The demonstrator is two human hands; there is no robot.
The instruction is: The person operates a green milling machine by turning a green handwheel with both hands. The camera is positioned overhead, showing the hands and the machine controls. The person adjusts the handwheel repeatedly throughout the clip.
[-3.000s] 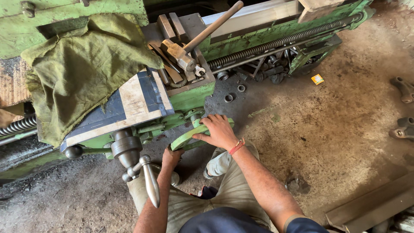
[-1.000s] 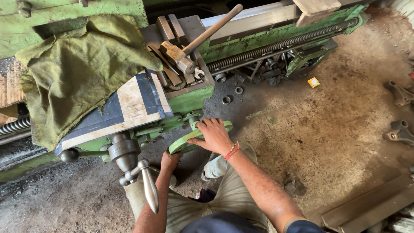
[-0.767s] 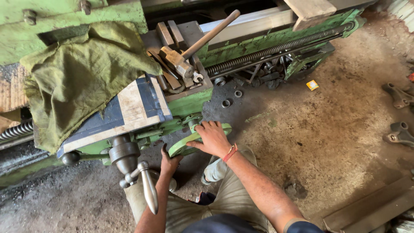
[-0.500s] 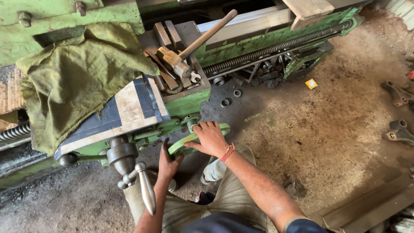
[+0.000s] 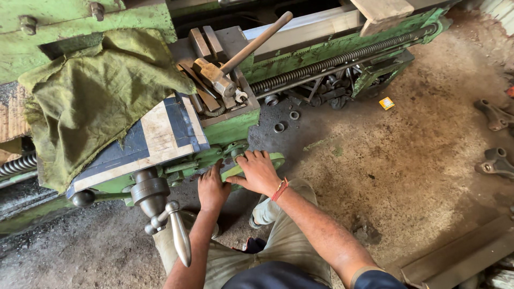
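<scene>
Right, both hands on green handwheel [image 5: 251, 167] under lathe carriage [image 5: 225, 131], R hand [image 5: 259, 172] clamped on rim, L hand [image 5: 212, 190] pressing beside, grip unclear.

A green lathe [image 5: 300, 56] runs across the upper part of the frame, its paint worn and greasy. On its carriage top at upper centre lie a hammer [image 5: 235, 59] with a wooden handle pointing to the upper right and several flat metal bars [image 5: 203, 43]. An olive cloth [image 5: 91, 96] is draped over the machine at upper left, partly covering a blue and cream board [image 5: 155, 136]. The dirt floor [image 5: 407, 171] fills the right side; on it lie metal rings [image 5: 279, 127] near the lathe, a small yellow packet [image 5: 386, 103], and grey castings [image 5: 495, 115] at the right edge.
</scene>
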